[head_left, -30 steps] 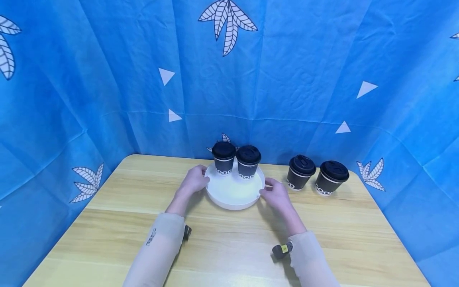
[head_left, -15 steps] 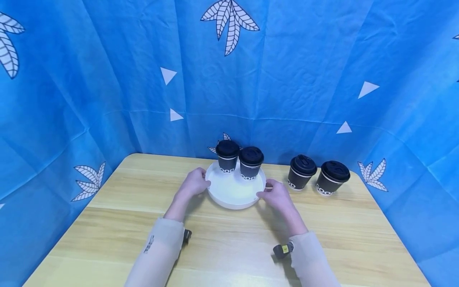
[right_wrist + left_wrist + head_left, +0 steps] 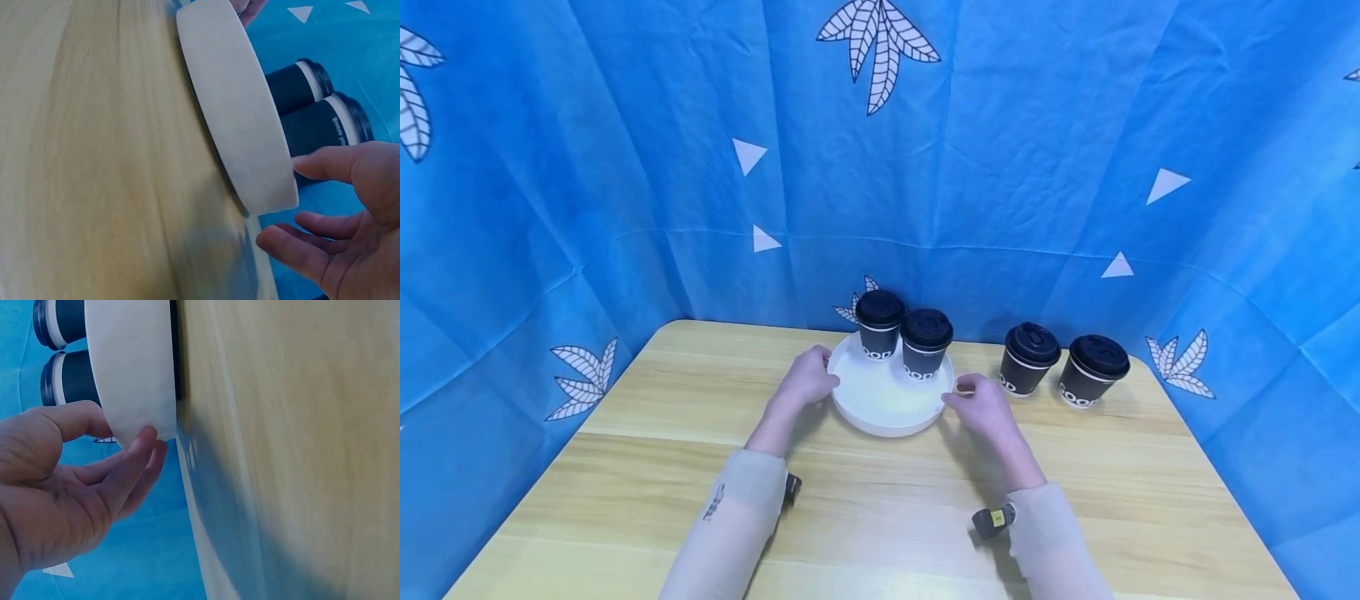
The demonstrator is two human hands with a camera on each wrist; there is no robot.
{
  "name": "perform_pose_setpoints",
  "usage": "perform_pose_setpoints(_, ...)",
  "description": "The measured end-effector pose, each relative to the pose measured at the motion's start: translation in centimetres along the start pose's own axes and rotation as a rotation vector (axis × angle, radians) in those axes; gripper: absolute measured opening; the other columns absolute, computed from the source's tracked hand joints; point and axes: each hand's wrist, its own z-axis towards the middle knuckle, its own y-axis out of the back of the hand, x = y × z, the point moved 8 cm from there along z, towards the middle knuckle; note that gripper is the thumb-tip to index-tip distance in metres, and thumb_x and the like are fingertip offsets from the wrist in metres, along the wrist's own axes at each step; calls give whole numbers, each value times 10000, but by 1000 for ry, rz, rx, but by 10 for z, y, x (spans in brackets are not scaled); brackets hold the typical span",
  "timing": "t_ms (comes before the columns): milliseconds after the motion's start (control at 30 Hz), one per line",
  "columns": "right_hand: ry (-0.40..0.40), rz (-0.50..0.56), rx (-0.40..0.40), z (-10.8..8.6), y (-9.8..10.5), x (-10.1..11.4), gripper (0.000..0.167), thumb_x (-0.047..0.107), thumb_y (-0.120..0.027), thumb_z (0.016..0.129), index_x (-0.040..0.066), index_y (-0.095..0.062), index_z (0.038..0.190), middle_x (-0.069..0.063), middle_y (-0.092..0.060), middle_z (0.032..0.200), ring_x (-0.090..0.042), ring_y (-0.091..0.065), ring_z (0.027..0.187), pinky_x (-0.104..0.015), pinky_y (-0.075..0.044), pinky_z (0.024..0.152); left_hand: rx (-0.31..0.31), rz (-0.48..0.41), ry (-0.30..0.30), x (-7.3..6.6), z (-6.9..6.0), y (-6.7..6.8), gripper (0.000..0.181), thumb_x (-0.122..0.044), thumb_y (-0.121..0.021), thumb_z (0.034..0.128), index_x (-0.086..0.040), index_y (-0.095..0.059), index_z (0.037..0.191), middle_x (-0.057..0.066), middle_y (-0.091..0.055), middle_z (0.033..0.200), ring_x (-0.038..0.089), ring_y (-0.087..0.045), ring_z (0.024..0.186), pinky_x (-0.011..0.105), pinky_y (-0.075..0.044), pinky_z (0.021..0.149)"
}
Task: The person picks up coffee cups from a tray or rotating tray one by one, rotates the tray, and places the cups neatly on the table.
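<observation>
Head view: we see a round white tray (image 3: 883, 404) on the wooden table (image 3: 880, 525), or just above it (we cannot tell which), with the left hand (image 3: 808, 377) and the right hand (image 3: 983, 407) at opposite sides. Toward its back stand two upright cups lidded in black, the left cup (image 3: 878, 333) slightly behind the right cup (image 3: 924, 356). To the right of the tray, and apart from it, we note two more cups of this kind, the inner cup (image 3: 1026, 371) just beside the outer cup (image 3: 1084, 382). A blue curtain (image 3: 1030, 150) printed with leaves and triangles hangs behind. Left wrist view: the left hand holds the tray, thumb at the rim and fingertips against the outer wall. Right wrist view: the right hand holds the other side, thumb touching the rim, fingers reaching below; whether these touch the underside we cannot tell. At the tray's far end we see part of the left hand.
</observation>
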Motion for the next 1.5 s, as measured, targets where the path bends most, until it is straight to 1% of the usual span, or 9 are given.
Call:
perform_pose_setpoints(200,-5,60,-14,3,-2,-4,565,176,-667,971,-109,-506,1433,-270,-599,1406,-421,-614,1270,-514,-510,1054,-3,39,6,2,10,-1,563,-18,-621,933,57,-450,1464,248,-610,1287,234,-602,623,305,-527,551)
perform_pose_setpoints(500,40,133,-9,5,-9,-2,554,93,-677,955,-106,-507,1443,-292,-600,1395,-411,-652,1219,-473,-557,994,-1,47,-13,1,19,-2,565,19,-582,937,52,-441,1483,252,-595,1332,244,-609,686,295,-517,545)
perform_pose_setpoints(633,42,127,-3,4,-10,1,586,82,-694,942,-99,-492,1462,-298,-595,1399,-412,-648,1226,-492,-538,1021,-8,53,-39,-1,19,-2,541,45,-508,954,66,-431,1489,262,-572,1392,331,-658,1012,384,-595,826)
perform_pose_setpoints(733,41,112,1,2,-9,3,594,85,-705,930,-98,-500,1457,-292,-599,1398,-412,-653,1214,-496,-541,1014,-18,70,-59,-3,17,-1,526,38,-483,968,88,-418,1487,278,-554,1420,381,-587,1223,469,-519,1042)
perform_pose_setpoints(867,47,83,6,0,-9,6,594,93,-728,907,-104,-525,1429,-277,-604,1399,-404,-667,1190,-491,-552,994,-16,75,-55,-1,14,0,517,-17,-531,986,98,-417,1476,276,-581,1370,329,-664,967,395,-592,833)
perform_pose_setpoints(967,41,72,10,-1,-8,7,601,106,-754,889,-96,-543,1415,-267,-614,1391,-393,-677,1175,-482,-561,978,-5,67,-52,1,10,-1,519,-40,-579,983,91,-432,1463,261,-611,1297,253,-632,708,328,-560,630)
perform_pose_setpoints(1133,28,63,18,-1,-8,9,607,130,-788,869,-74,-565,1396,-256,-636,1358,-383,-684,1157,-478,-567,962,19,109,-65,0,4,0,512,-68,-632,963,83,-471,1425,208,-627,1118,211,-597,566,306,-528,598)
perform_pose_setpoints(1333,32,35,26,-2,-8,11,678,164,-830,840,-83,-546,1403,-263,-651,1313,-398,-677,1157,-499,-559,972,45,213,-90,-1,1,3,453,-136,-643,952,76,-533,1337,149,-612,973,225,-615,580,340,-516,655)
perform_pose_setpoints(1500,24,-25,40,-4,-7,12,724,219,-849,832,-89,-534,1407,-247,-686,1239,-374,-676,1113,-513,-546,972,59,322,-144,-2,3,3,425,-179,-653,950,51,-575,1299,142,-607,1054,273,-607,867,411,-521,842)
